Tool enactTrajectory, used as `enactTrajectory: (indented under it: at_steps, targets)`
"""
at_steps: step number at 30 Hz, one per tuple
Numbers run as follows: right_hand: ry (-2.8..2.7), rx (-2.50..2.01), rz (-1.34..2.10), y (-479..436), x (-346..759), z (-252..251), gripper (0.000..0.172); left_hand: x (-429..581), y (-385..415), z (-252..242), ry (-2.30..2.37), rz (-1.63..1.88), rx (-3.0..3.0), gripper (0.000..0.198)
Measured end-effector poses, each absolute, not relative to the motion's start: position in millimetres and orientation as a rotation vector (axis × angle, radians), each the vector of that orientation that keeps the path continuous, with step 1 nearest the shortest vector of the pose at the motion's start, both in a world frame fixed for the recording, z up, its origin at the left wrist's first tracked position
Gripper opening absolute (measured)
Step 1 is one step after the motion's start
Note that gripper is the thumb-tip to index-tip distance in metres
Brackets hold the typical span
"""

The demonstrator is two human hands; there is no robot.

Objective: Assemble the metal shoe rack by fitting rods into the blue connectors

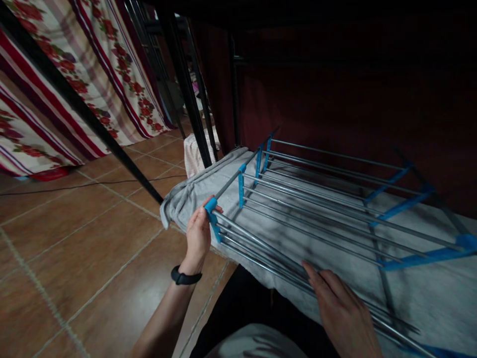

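Observation:
A rack of grey metal tubes (pixel 309 214) with blue plastic connectors lies on a grey cloth. My left hand (pixel 199 231) is closed around the blue connector (pixel 211 211) at the rack's near left corner, its fingertips showing beyond it. My right hand (pixel 341 308) is closed on a near metal tube (pixel 268 246), partway along it; its palm side is hidden. Several thinner tubes run close beneath that tube. More blue connectors (pixel 241 186) stand along the left side, and blue crosspieces (pixel 421 256) join tubes at the right.
The grey cloth (pixel 201 191) covers a low surface beneath the rack. Black metal posts (pixel 186 89) rise at the left, and a dark slanted bar (pixel 100 127) crosses nearer. Brown floor tiles (pixel 93 263), a floral curtain (pixel 93 64) and a dark cable lie left; a dark red panel stands behind.

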State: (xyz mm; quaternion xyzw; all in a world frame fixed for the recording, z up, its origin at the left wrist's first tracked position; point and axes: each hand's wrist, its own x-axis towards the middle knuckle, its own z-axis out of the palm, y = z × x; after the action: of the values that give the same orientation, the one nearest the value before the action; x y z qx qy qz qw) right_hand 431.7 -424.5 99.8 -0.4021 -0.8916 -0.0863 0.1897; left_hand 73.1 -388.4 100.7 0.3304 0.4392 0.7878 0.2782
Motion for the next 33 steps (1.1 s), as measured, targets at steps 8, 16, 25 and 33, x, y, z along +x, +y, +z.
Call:
enactTrajectory:
  at_steps: [8, 16, 25, 33]
  targets:
    - [-2.502, -1.125, -0.218, -422, 433, 104, 0.051, 74, -389, 102, 1.172, 2.109, 0.881, 0.043]
    - [-2.492, -1.102, -0.216, -423, 432, 112, 0.05, 79, -389, 103, 1.177, 2.117, 0.829, 0.042]
    - [-2.529, -1.084, -0.222, -419, 431, 120, 0.048, 82, -386, 99, 1.202, 2.145, 0.812, 0.043]
    - [-2.566, -1.059, -0.173, -413, 430, 125, 0.046, 83, -385, 99, 1.262, 2.16, 0.814, 0.04]
